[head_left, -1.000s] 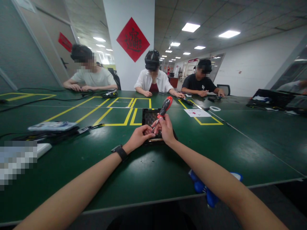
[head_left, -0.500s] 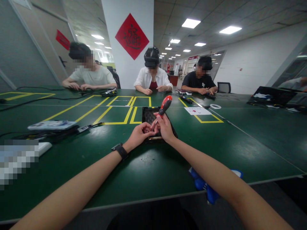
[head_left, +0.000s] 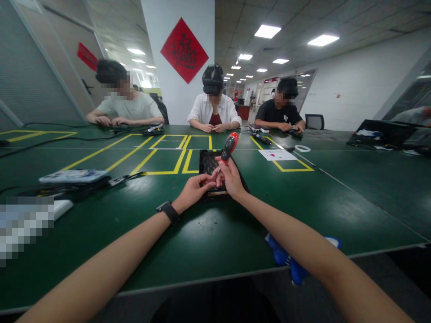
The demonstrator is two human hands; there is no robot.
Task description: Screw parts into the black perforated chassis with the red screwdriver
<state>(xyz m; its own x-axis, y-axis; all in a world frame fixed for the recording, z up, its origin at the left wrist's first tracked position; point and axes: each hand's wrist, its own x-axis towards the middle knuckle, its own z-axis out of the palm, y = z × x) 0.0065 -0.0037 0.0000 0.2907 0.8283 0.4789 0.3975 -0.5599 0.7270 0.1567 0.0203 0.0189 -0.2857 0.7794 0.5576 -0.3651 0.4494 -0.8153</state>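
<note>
A screwdriver [head_left: 230,146] with a red and black handle leans with its handle up and to the right. My right hand [head_left: 233,179] is closed around its lower part, and the thin shaft slants down toward my left hand. Thumb and fingers of my left hand [head_left: 195,190] are pinched together near the tip. Whatever they grip is too small or hidden to make out. Both hands are over a black open case or tray [head_left: 208,161] with a dark, bumpy inside. My hands cover much of it.
Blue-and-white items [head_left: 281,253] lie at the table's front edge, under my right forearm. To the left are a phone-like slab [head_left: 72,176] and cables. A white paper [head_left: 277,155] and a tape roll [head_left: 302,149] lie to the right. Three people sit across the green table [head_left: 141,264].
The screwdriver handle has shifted slightly left and up, while my hands stay nearly in place. The person opposite has brought their hands together.
</note>
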